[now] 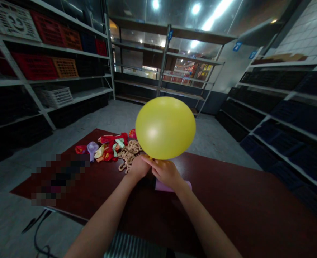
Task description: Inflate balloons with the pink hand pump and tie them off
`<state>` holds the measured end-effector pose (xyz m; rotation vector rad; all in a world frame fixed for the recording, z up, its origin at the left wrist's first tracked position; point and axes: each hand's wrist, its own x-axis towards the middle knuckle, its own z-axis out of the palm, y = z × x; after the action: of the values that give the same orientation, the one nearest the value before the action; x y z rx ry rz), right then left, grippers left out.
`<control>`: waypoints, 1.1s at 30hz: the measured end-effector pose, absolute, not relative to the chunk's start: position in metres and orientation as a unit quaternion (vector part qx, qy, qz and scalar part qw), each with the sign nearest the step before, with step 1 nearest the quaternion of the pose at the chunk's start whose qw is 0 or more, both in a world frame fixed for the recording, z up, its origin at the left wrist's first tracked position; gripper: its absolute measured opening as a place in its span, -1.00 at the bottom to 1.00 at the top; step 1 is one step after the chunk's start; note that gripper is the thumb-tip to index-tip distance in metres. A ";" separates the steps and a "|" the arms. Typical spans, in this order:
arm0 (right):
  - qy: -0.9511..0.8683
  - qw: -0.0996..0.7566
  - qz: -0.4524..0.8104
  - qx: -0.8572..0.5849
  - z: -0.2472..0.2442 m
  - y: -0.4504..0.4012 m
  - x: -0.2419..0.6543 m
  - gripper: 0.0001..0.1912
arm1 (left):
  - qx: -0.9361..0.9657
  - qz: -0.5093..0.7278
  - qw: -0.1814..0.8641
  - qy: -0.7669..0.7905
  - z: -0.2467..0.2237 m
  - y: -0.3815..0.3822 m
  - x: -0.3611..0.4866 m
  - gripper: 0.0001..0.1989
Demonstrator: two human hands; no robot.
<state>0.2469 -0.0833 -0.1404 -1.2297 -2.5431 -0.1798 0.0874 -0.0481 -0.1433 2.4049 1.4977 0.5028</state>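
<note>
An inflated yellow balloon (165, 127) stands above the dark red table (217, 193), its lower end at my hands. My left hand (139, 167) is closed at the balloon's neck. Beside it, my right hand (164, 172) is also closed at the neck, with its index finger reaching across toward my left hand. The neck itself is mostly hidden by my fingers. A pink-purple object (165, 186) lies on the table under my right hand. Just left of my hands is a pile of beige cord (128, 154).
Deflated balloons in several colours (108, 147) lie at the table's back left. A pixelated patch covers the left part of the table. Shelves with crates (44, 66) stand left, dark crates (295, 122) right, and a metal rack behind. Cables hang below the table's left edge.
</note>
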 end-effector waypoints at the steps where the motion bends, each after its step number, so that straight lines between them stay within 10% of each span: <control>1: -0.883 0.178 -0.061 -0.430 -0.143 -0.080 0.248 -0.38 | 0.834 0.148 0.120 0.517 -0.143 -0.050 0.089 -0.75; 21: -0.750 0.319 0.240 -0.526 -0.161 -0.076 0.271 -0.74 | 0.898 0.051 0.004 0.436 -0.129 -0.062 0.091 -0.73; 33: -0.759 0.361 0.246 -0.483 -0.163 -0.076 0.272 -0.74 | 0.905 0.152 0.171 0.359 -0.124 -0.072 0.076 -0.71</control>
<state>0.2718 -0.0762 -0.1631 -1.2439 -1.9566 0.6339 0.0761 -0.0717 -0.1244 2.5703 1.0200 0.4307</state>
